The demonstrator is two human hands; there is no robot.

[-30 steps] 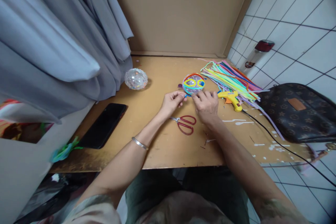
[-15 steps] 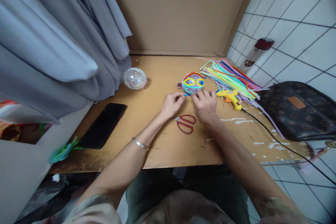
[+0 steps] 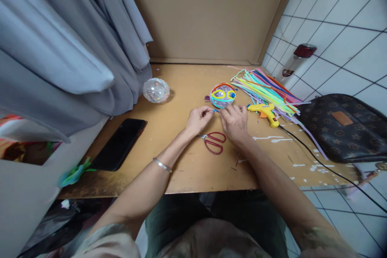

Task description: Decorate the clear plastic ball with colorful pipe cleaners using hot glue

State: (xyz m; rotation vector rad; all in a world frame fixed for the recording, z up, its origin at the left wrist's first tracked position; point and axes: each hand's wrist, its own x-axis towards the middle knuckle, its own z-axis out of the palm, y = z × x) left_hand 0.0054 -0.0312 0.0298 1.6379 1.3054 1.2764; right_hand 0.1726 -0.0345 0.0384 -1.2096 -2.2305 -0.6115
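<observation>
Between my two hands is a small blue pipe cleaner piece (image 3: pixel 215 110). My left hand (image 3: pixel 198 119) pinches its left end, and the closed fingers of my right hand (image 3: pixel 234 121) grip its right end. Just beyond them sits a clear ball decorated with coloured pipe cleaners (image 3: pixel 223 95), yellow loops on its front and a red arc on top. Red-handled scissors (image 3: pixel 215 142) lie on the table below my hands. To the right of my right hand rests a yellow glue gun (image 3: pixel 265 113).
A bundle of pipe cleaners (image 3: pixel 266 88) and a dark patterned bag (image 3: pixel 344 129) are on the right, with the glue gun's cord in front. A clear ball (image 3: pixel 156 90) and a black phone (image 3: pixel 119 144) lie left on the table (image 3: pixel 187 173). Grey cloth (image 3: pixel 99 40) hangs at the left.
My right hand has shifted slightly left, closer to my left hand. The blue piece stays between them.
</observation>
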